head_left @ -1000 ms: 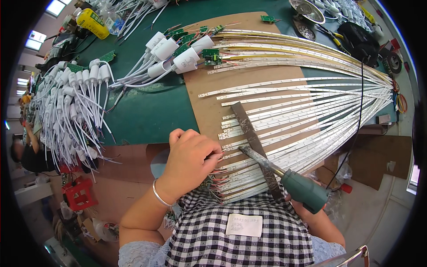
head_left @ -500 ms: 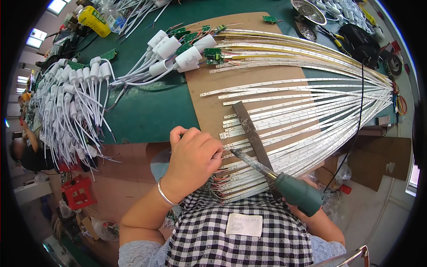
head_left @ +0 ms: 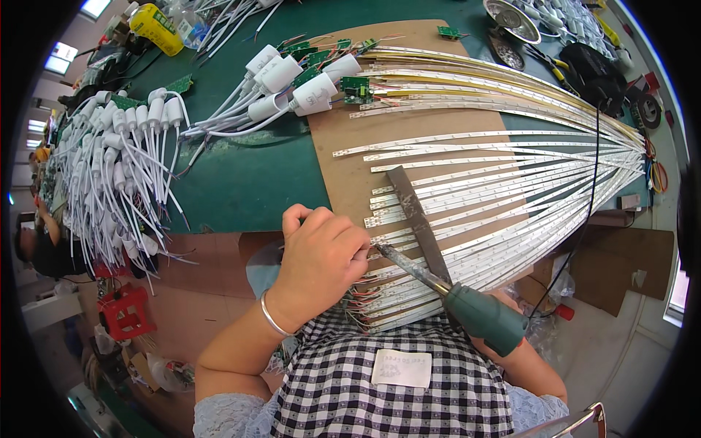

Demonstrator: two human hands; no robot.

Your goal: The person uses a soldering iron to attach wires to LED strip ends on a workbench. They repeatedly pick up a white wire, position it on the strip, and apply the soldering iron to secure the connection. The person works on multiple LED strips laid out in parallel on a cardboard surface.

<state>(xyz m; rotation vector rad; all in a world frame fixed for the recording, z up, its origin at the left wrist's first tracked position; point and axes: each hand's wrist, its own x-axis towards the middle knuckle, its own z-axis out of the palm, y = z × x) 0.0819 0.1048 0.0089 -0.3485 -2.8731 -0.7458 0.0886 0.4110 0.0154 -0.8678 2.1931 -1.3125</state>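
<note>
A fan of narrow white LED strips (head_left: 467,191) lies across a brown board (head_left: 343,179). My left hand (head_left: 325,252) is closed in a pinch at the left ends of the strips. What its fingertips hold is hidden. My right hand (head_left: 505,298), mostly covered by the handle, grips a soldering iron (head_left: 485,319) with a green handle. Its dark tip points left and meets the strip ends beside my left fingertips. A dark flat bar (head_left: 416,219) rests slantwise over the strips. Thin red and white wires (head_left: 355,303) show at the nearest strip ends.
White cylindrical caps (head_left: 314,95) with cables and green circuit boards (head_left: 356,89) lie at the far middle. A big heap of similar cabled pieces (head_left: 120,157) hangs over the table's left edge. A metal dish (head_left: 512,20) and pliers (head_left: 551,66) are far right. A black cord (head_left: 593,175) crosses the strips.
The view has shifted slightly. Both hands keep nearly the same pose, and the iron's tip stays by my left fingertips.
</note>
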